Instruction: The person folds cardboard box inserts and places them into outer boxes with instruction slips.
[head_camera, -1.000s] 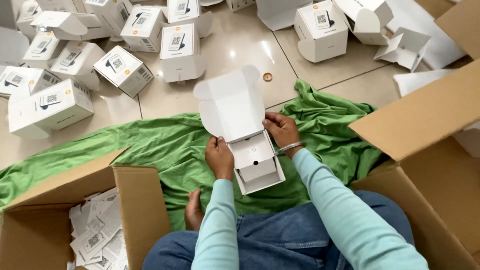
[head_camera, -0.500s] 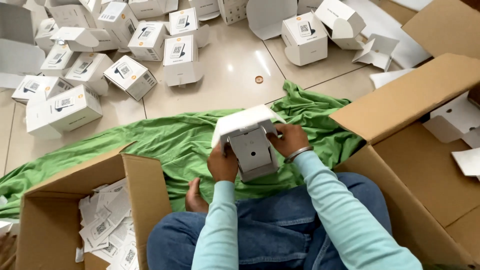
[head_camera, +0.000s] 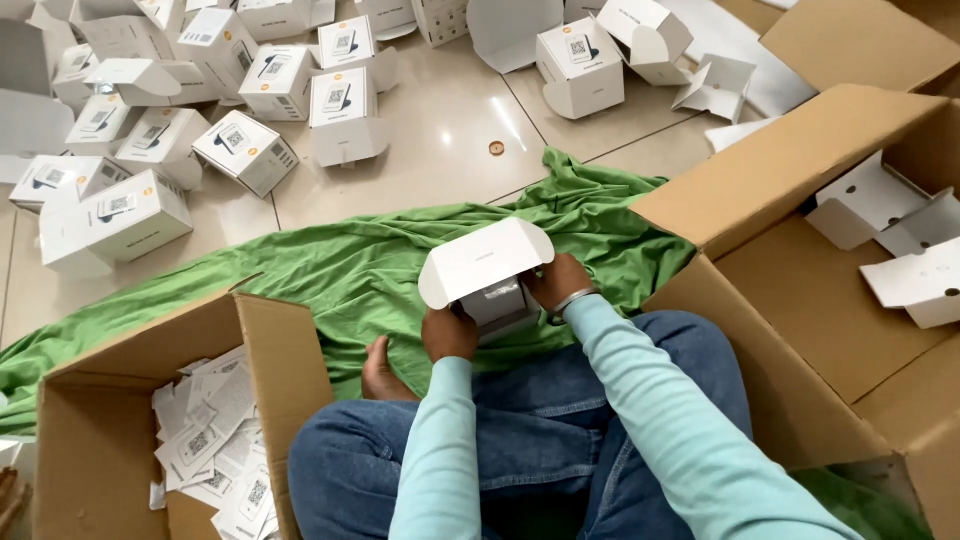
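A small white carton (head_camera: 487, 272) with its lid flap folded over the top is held above my lap, over a green cloth (head_camera: 330, 270). My left hand (head_camera: 450, 332) grips its lower left side. My right hand (head_camera: 556, 283), with a bracelet at the wrist, holds its right side. I sit cross-legged in blue jeans and light blue sleeves, one bare foot (head_camera: 383, 375) resting on the cloth.
An open brown box (head_camera: 100, 400) at lower left holds several white printed leaflets. A large brown box (head_camera: 800, 300) at right holds white cardboard inserts. Several white cartons (head_camera: 245, 150) lie on the tiled floor beyond the cloth, with a small round disc (head_camera: 496, 148).
The carton's lid was open and upright one second ago; it is now folded down over the top. Both hands pulled the carton closer to my lap.
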